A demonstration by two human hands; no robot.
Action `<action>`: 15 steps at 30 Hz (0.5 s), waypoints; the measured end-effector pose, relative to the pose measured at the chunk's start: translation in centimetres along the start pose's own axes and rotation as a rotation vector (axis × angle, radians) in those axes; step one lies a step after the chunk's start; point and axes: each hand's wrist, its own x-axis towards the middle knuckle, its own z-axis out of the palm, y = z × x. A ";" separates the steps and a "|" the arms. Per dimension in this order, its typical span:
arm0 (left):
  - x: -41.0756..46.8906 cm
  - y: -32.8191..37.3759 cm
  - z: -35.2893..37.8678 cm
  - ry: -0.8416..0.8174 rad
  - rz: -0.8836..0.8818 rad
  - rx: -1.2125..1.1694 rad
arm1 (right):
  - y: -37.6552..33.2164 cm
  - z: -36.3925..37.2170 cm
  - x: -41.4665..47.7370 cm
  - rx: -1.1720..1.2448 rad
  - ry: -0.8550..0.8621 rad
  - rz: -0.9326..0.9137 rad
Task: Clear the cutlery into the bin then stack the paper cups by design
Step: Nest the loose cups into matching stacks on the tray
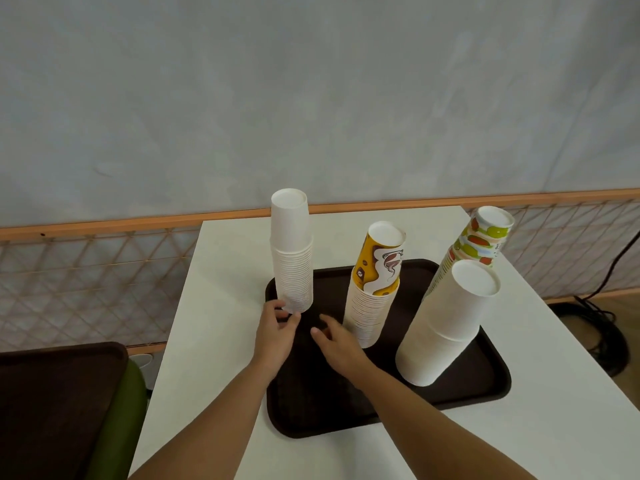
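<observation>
Four upside-down stacks of paper cups stand on a dark brown tray (388, 407): a tall stack of small white cups (291, 251) at the tray's far left corner, a yellow coffee-print stack (375, 285) in the middle, a stack of large white cups (446, 323) at the right, and a green-and-red fruit-print stack (479, 242) behind it. My left hand (275, 332) touches the base of the small white stack with its fingertips. My right hand (334, 337) hovers over the tray between the small white and yellow stacks, fingers apart, holding nothing. No cutlery shows.
The tray lies on a white table (221, 306) set against a netted rail with an orange frame (104, 258). A second dark tray (52, 393) and a green seat (121, 410) are at the lower left. Black cables (595, 327) lie on the floor at the right.
</observation>
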 end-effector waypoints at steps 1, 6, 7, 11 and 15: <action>-0.3 -0.1 0.3 -0.012 0.006 0.010 | 0.5 -0.1 -0.6 -0.007 0.012 0.005; -1.6 0.0 1.8 -0.085 0.037 0.060 | 3.0 -0.6 -3.0 -0.050 0.147 0.067; -1.8 0.1 2.2 -0.098 0.043 0.068 | 3.5 -0.7 -3.2 -0.046 0.193 0.092; -2.3 0.4 3.6 -0.139 0.046 0.102 | 4.4 -1.0 -3.9 0.019 0.292 0.159; -2.5 0.6 5.0 -0.192 0.073 0.129 | 4.2 -1.3 -3.8 0.045 0.309 0.135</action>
